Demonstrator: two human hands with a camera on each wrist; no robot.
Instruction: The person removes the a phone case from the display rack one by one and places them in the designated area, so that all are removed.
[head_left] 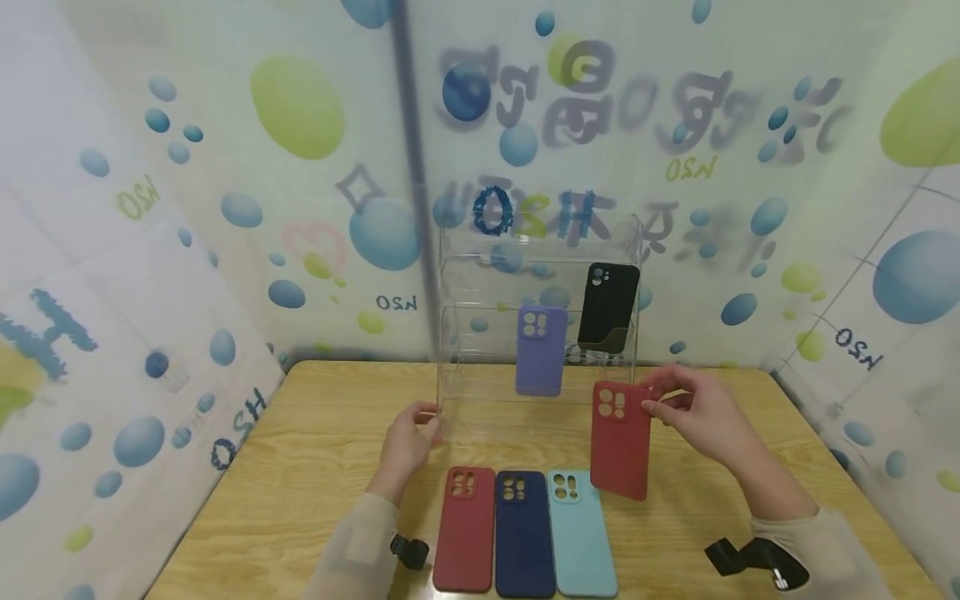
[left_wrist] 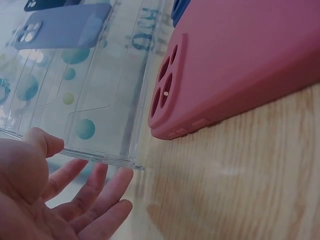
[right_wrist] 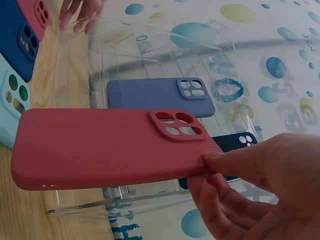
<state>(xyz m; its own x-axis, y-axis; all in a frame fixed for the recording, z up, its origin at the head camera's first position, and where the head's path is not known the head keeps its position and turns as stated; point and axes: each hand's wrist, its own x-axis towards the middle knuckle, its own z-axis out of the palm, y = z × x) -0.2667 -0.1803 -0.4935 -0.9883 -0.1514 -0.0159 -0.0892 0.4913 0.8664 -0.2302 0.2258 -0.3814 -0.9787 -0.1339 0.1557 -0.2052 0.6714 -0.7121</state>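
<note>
My right hand (head_left: 693, 410) pinches a red phone case (head_left: 621, 442) by its upper corner, between thumb and fingers. The case hangs upright in front of a clear acrylic stand (head_left: 480, 407), its camera cutouts at the top. My left hand (left_wrist: 75, 200) is at the stand's lower left side, its loosely extended fingertips right at the clear edge. On the stand, a purple phone case (head_left: 541, 350) leans in the middle and a black phone case (head_left: 608, 307) sits higher at the right. Another red case (head_left: 464, 529) lies flat on the table near my left hand.
A dark blue phone case (head_left: 524, 533) and a light blue one (head_left: 583, 533) lie beside the flat red case on the wooden table (head_left: 300, 467). Behind the stand hangs a patterned curtain (head_left: 337, 192), with more of it along both sides.
</note>
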